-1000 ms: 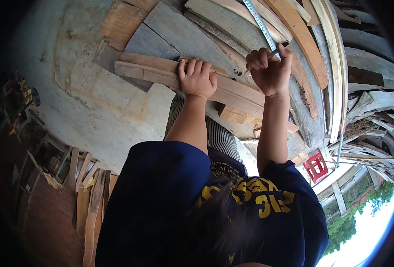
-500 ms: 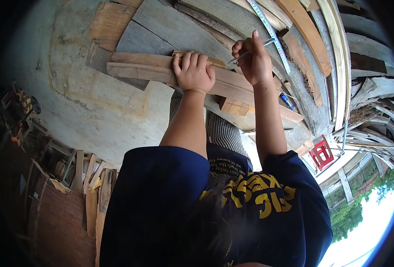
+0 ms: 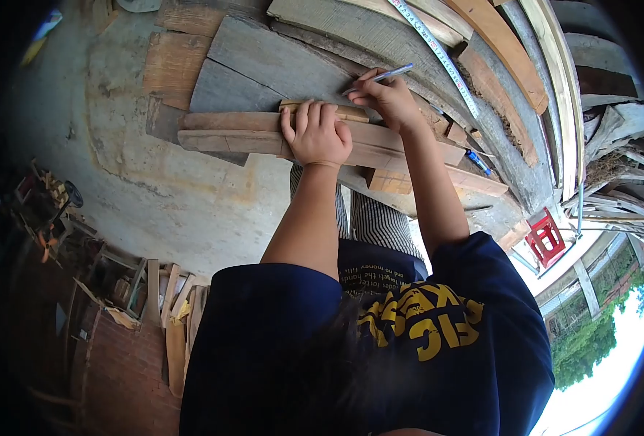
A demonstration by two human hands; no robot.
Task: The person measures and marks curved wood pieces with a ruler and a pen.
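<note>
My left hand (image 3: 317, 134) lies over a long wooden beam (image 3: 235, 142), its fingers bent over a short, lighter wooden strip (image 3: 352, 112) along the beam's far edge. Part of the strip is hidden under those fingers. My right hand (image 3: 387, 100) pinches a slim pen (image 3: 394, 72), its tip pointing down and left toward the grey board (image 3: 256, 62) just beyond the strip. A white-and-blue measuring tape (image 3: 436, 54) is stretched across the boards, further off to the right.
A blue marker-like object (image 3: 478, 163) lies on the wood right of my right forearm. More planks (image 3: 496, 51) are stacked at the upper right. A red stool (image 3: 547, 240) stands at right, and wood offcuts (image 3: 176, 320) lean at lower left.
My right hand has moved left and lowered toward the grey board, turning the pen so its tip points at it. My left hand keeps its place on the wood. The view has shifted slightly.
</note>
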